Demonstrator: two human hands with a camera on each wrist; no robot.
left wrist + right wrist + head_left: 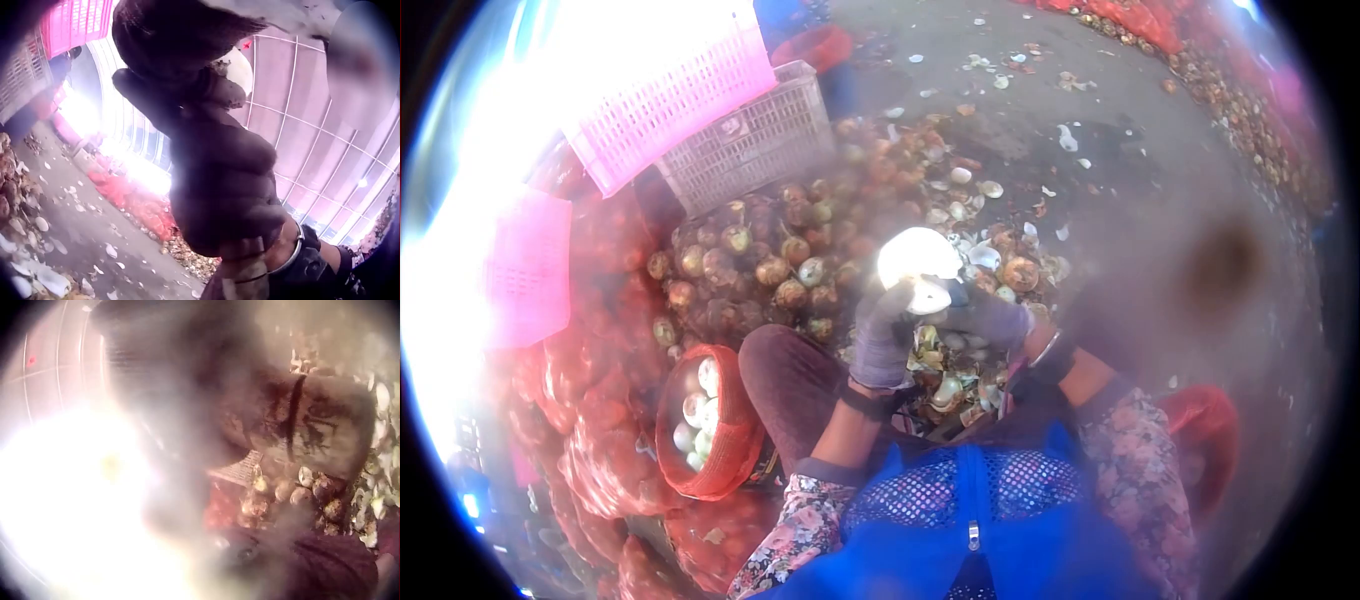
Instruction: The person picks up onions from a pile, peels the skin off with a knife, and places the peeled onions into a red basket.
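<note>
A peeled white onion (918,256), overexposed, is gripped by my gloved left hand (880,340) above the lap. My gloved right hand (990,318) is close against its lower right side, with a small dark object (957,293) at the fingers. In the left wrist view, the right hand (225,178) has its fingers curled and a fingertip by the white onion (240,72); the left hand (181,37) is a dark shape above. The right wrist view is blurred and glared: the right hand (181,369) hides the onion, and the left glove (312,422) shows beyond.
Unpeeled onions (772,270) are heaped ahead, beside pink (680,95) and pale (750,140) crates. A red-rimmed basket (735,440) at left holds peeled onions. Red net bags (605,440) line the left. Peelings (945,390) lie between the legs, and skins are scattered over the floor (1100,190).
</note>
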